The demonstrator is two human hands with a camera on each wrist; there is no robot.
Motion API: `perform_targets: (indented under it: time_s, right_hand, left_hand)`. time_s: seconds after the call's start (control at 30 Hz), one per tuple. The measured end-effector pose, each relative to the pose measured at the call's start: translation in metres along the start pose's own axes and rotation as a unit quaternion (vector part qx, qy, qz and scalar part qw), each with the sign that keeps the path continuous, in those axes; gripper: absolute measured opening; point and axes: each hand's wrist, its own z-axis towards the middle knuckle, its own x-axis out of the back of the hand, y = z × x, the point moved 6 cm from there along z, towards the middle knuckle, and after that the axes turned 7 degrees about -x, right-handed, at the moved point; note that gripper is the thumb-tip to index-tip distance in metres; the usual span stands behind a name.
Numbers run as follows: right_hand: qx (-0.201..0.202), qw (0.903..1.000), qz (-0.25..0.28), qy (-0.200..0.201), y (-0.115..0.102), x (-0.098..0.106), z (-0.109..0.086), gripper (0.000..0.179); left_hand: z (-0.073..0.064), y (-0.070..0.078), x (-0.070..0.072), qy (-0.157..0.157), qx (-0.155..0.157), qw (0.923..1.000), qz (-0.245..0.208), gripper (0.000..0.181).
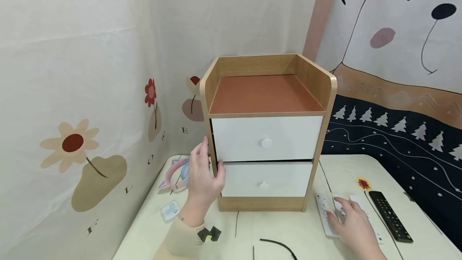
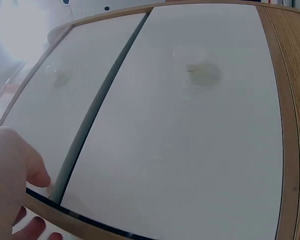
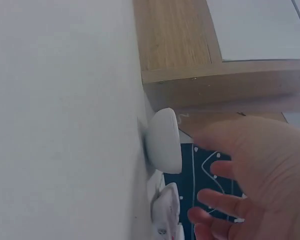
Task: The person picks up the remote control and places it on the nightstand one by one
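A small wooden cabinet (image 1: 267,206) with two white drawers stands upright, its upper drawer (image 1: 238,139) above its lower drawer (image 1: 242,179); both have round white knobs. My left hand (image 1: 205,175) rests at the cabinet's left side, fingers extended upward along the side panel and thumb at the front edge. The left wrist view shows the thumb (image 2: 35,167) over the drawer fronts near the gap. My right hand (image 1: 355,226) is over several white remote controls, fingers spread and slightly bent. In the right wrist view, a white remote (image 3: 164,142) lies just beside the hand.
Right of the white remotes lies a black remote control (image 1: 390,216). Left of the cabinet are a pink headband-like item (image 1: 172,171) and a small light-blue case (image 1: 170,210). Patterned fabric (image 1: 393,139) hangs behind the pale table (image 1: 274,228).
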Motion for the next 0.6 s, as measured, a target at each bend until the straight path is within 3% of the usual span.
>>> perform_targets:
  time_s: [0.1,0.2,0.47,0.6]
  right_hand:
    - [-0.014,0.9995,-0.018,-0.024,0.008,-0.008,0.001,0.077]
    - [-0.016,0.9994,-0.023,-0.022,0.012,-0.012,0.0,0.077]
    - [0.014,0.9997,-0.019,-0.007,0.006,-0.014,-0.003,0.062]
    - [0.028,0.9989,-0.033,-0.019,0.002,-0.019,-0.004,0.073]
  left_hand:
    - [-0.001,0.0,-0.004,-0.011,0.006,0.9999,0.002,0.089]
    - [0.0,-0.001,-0.002,-0.016,0.011,0.9998,-0.004,0.089]
    - [0.005,-0.004,0.003,-0.046,0.008,0.9989,-0.002,0.092]
    - [0.003,-0.005,0.002,-0.065,0.002,0.9978,0.011,0.097]
